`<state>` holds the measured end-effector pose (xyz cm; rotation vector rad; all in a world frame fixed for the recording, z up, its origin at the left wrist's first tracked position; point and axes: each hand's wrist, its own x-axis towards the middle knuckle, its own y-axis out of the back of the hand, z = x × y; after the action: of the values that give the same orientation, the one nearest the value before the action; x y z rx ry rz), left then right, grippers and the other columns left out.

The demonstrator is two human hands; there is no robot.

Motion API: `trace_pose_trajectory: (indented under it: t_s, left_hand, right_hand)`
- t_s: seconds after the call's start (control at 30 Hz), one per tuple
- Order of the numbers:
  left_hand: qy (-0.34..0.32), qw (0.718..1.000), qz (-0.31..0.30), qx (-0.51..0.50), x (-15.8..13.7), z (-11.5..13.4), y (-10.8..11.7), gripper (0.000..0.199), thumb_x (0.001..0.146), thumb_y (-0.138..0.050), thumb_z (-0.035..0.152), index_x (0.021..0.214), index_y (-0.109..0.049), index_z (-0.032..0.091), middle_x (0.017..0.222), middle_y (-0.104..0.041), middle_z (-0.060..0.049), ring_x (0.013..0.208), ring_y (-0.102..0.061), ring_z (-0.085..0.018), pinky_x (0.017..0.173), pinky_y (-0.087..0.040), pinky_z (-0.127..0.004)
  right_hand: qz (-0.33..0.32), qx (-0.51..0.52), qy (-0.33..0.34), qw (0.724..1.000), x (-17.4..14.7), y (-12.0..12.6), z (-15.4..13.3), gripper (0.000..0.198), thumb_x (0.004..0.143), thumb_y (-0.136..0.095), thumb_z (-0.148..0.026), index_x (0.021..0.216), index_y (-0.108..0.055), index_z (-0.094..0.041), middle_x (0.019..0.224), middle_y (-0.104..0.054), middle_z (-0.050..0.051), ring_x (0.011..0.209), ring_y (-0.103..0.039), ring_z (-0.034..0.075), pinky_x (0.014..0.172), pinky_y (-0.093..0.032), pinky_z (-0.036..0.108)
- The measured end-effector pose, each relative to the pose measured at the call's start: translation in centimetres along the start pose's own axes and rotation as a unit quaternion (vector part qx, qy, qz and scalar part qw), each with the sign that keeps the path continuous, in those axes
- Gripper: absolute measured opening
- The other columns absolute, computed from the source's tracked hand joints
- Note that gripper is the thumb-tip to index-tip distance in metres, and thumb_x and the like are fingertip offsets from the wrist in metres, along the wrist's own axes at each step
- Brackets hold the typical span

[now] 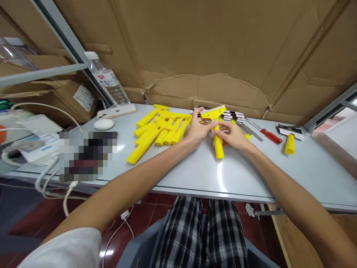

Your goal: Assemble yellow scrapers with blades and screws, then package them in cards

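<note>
Both of my hands grip one yellow scraper (219,148) above the table, its wide head pointing away from me and its tube handle toward me. My left hand (196,130) holds it just below the head, thumb across the neck. Fingers of my right hand (232,134) close on the upper handle from the other side. Left of them lies a pile of similar yellow scrapers (146,149). Behind my right hand are several black-and-white packaged pieces (234,114), flat metal strips (253,133) and a red-handled screwdriver (272,136).
Another yellow handle (290,144) lies at the right by a black-and-white piece (291,131). A water bottle (110,83), a phone (118,110) and a white oval case (104,124) are at the back left. Cardboard (206,44) walls the table's (178,176) back; white cables (50,175) hang left.
</note>
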<state>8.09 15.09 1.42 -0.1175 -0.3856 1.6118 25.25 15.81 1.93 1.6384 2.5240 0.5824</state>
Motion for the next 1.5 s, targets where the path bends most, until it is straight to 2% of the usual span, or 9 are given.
trace_pose_trajectory:
  t_s: [0.2,0.4,0.67,0.8,0.93,1.07,1.17,1.37,1.5]
  left_hand:
    - [0.017,1.0,0.009,-0.007,0.3,-0.1,0.1,0.085,0.072,-0.091,0.015,0.143,-0.047,0.025,0.108,-0.07,-0.005,0.095,-0.07,-0.019,0.084,-0.056,-0.033]
    - [0.087,0.996,-0.016,0.021,0.6,-0.2,-0.1,0.043,0.086,-0.081,0.025,0.123,-0.059,0.019,0.106,-0.071,-0.008,0.083,-0.069,-0.016,0.07,-0.054,-0.028]
    - [-0.09,0.952,-0.021,0.291,1.5,-0.7,0.3,0.024,0.085,-0.075,0.019,0.107,-0.069,0.022,0.102,-0.075,-0.007,0.081,-0.067,-0.02,0.084,-0.053,-0.034]
    - [-0.151,0.907,-0.089,0.383,5.7,-1.2,-1.5,0.027,0.08,-0.077,0.016,0.105,-0.074,0.024,0.099,-0.076,-0.009,0.084,-0.066,-0.026,0.099,-0.05,-0.044]
    - [-0.12,0.862,-0.054,0.49,11.4,-1.6,-4.1,0.054,0.077,-0.079,0.014,0.13,-0.074,0.025,0.111,-0.076,-0.014,0.111,-0.067,-0.036,0.108,-0.045,-0.054]
    - [-0.071,0.828,-0.059,0.553,14.0,-1.8,-5.4,0.034,0.078,-0.078,0.012,0.109,-0.083,0.022,0.119,-0.077,-0.017,0.118,-0.066,-0.037,0.108,-0.046,-0.052]
    - [-0.112,0.822,-0.036,0.557,12.9,-1.9,-5.0,0.028,0.087,-0.071,0.017,0.111,-0.084,0.024,0.114,-0.079,-0.015,0.113,-0.068,-0.034,0.103,-0.049,-0.047]
    - [-0.321,0.817,-0.029,0.478,5.7,-1.7,-1.4,0.025,0.089,-0.062,0.014,0.104,-0.08,0.021,0.099,-0.082,-0.006,0.082,-0.071,-0.021,0.087,-0.053,-0.035]
    - [-0.32,0.842,-0.059,0.43,1.6,-1.3,1.6,0.028,0.078,-0.061,0.007,0.097,-0.077,0.02,0.096,-0.081,-0.003,0.073,-0.071,-0.016,0.075,-0.054,-0.028]
  right_hand:
    - [0.029,0.048,-0.024,0.998,-0.5,-0.8,0.0,0.053,0.074,-0.088,-0.058,0.11,-0.073,-0.021,0.068,-0.062,-0.002,0.045,-0.05,0.009,0.039,-0.042,0.026]
    - [0.145,0.214,-0.066,0.964,0.6,1.1,-0.6,0.056,0.061,-0.094,-0.051,0.099,-0.064,-0.022,0.076,-0.062,-0.002,0.056,-0.054,0.009,0.043,-0.041,0.023]
    - [0.418,0.198,-0.097,0.881,2.8,8.8,2.2,0.034,0.075,-0.069,-0.041,0.097,-0.047,-0.026,0.077,-0.05,-0.004,0.059,-0.055,0.012,0.052,-0.05,0.026]
    - [0.417,0.185,-0.114,0.882,3.1,9.9,3.5,0.031,0.076,-0.068,-0.04,0.094,-0.048,-0.026,0.072,-0.049,-0.004,0.057,-0.053,0.013,0.054,-0.053,0.029]
    - [0.391,0.169,-0.102,0.899,3.2,9.2,4.1,0.03,0.075,-0.072,-0.042,0.091,-0.055,-0.024,0.072,-0.052,-0.003,0.061,-0.054,0.013,0.057,-0.055,0.029]
    - [0.384,0.154,-0.085,0.907,3.4,8.8,4.5,0.032,0.079,-0.073,-0.047,0.094,-0.057,-0.023,0.071,-0.054,-0.003,0.067,-0.058,0.013,0.062,-0.056,0.026]
    - [0.383,0.158,-0.081,0.906,3.5,8.7,4.4,0.031,0.082,-0.072,-0.047,0.096,-0.058,-0.023,0.072,-0.055,-0.004,0.069,-0.06,0.013,0.063,-0.055,0.024]
    - [0.356,0.211,-0.109,0.904,3.2,7.6,3.2,0.024,0.086,-0.069,-0.041,0.095,-0.057,-0.022,0.074,-0.059,-0.002,0.062,-0.062,0.013,0.058,-0.054,0.026]
    - [0.311,0.251,-0.12,0.909,2.6,6.1,2.0,0.022,0.087,-0.069,-0.037,0.095,-0.057,-0.021,0.073,-0.061,-0.001,0.064,-0.066,0.015,0.061,-0.058,0.028]
